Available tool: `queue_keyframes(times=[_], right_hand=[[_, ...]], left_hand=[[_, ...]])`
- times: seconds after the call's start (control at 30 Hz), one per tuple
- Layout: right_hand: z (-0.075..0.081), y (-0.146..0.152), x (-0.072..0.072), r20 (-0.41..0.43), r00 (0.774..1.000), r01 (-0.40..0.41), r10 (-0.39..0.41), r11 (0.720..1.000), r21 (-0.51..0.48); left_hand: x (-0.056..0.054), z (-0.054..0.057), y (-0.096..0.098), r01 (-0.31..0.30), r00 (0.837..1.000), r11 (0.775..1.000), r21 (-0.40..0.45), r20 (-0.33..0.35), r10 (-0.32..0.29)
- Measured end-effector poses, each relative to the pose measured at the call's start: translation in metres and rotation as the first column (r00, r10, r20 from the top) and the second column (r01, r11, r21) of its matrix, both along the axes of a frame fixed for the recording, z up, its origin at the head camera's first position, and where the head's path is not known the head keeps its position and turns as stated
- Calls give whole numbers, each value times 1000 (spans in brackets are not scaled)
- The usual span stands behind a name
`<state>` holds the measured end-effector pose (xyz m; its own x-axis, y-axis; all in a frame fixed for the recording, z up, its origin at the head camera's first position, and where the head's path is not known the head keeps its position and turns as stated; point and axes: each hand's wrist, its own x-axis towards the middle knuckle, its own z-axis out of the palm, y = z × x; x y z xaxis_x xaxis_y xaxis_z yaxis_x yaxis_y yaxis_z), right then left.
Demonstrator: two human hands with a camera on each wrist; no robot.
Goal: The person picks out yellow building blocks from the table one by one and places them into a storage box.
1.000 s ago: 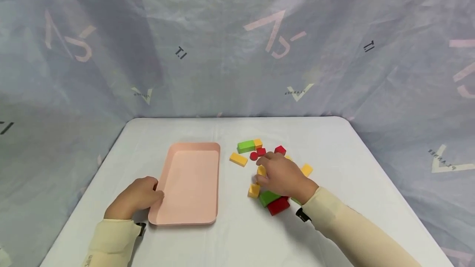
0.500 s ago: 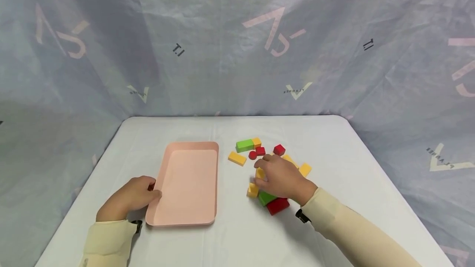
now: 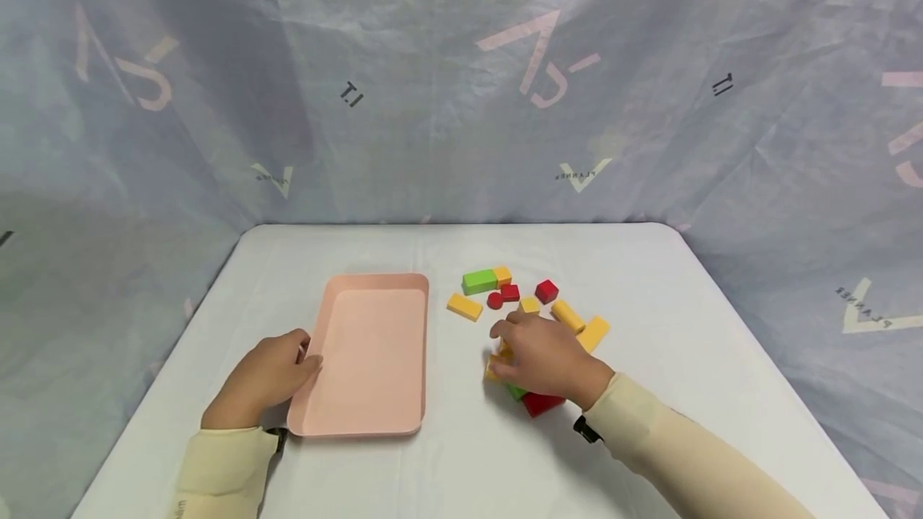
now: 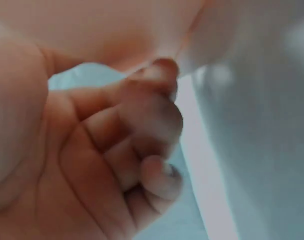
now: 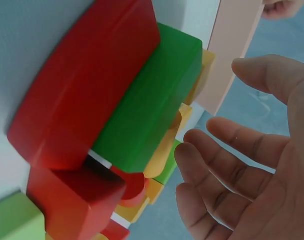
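Note:
My left hand (image 3: 268,373) grips the left wall of a shallow pink tray (image 3: 371,367), thumb over the rim and fingers curled outside. The left wrist view shows those fingers (image 4: 152,120) bent close under the tray's side. Over a cluster of toy building blocks, my right hand (image 3: 546,355) hovers with thumb and fingers apart. Nothing sits between them in the right wrist view, where a green block (image 5: 152,100) and a curved red block (image 5: 86,85) lie beside the fingertips. A yellow block (image 3: 493,367) shows by the thumb, partly hidden by the hand.
Behind the right hand lie a yellow cylinder (image 3: 568,316), a red block (image 3: 546,291) and a flat yellow block (image 3: 594,333). Farther left are a green block (image 3: 479,282), a yellow block (image 3: 465,307) and a red disc (image 3: 495,300). Printed grey cloth (image 3: 433,102) surrounds the white table.
My right hand has shifted slightly toward me, exposing more of the yellow cylinder and a small yellow block behind it. The left hand keeps its hold on the tray.

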<state>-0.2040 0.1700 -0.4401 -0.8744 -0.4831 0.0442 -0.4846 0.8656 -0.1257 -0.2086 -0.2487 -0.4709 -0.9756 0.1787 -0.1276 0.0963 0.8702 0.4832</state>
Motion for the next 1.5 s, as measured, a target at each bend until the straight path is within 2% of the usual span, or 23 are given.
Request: queue_keyframes(times=[0.1,0.2,0.27,0.43,0.67,1.0,1.23,1.5], right_hand=[[-2,-1,1,8,1000,-12,12,1000,3],[-2,-2,1,0,1000,-23,23,1000,13],[-3,-2,1,-10,1000,-28,28,999,21],[-3,-2,0,-22,999,-37,37,999,30],[-6,-1,0,-8,999,-46,46,999,29],[-15,-3,-2,61,997,-48,49,999,-12],[-16,-4,-1,118,992,-42,49,997,-60],[-14,-5,0,68,994,-73,80,993,-96]], left_hand=[[-4,-5,3,-14,995,1000,3,-99,14],[-6,-7,7,-45,981,999,1,-191,45],[-7,-7,8,-59,972,998,-15,-228,54],[-7,-7,8,-68,974,996,-54,-221,54],[-10,-8,8,-56,977,997,-61,-207,42],[-11,-3,8,-44,976,997,-70,-215,28],[-7,-5,6,-54,984,997,-61,-173,43],[-7,-8,4,-39,975,997,-67,-219,24]])
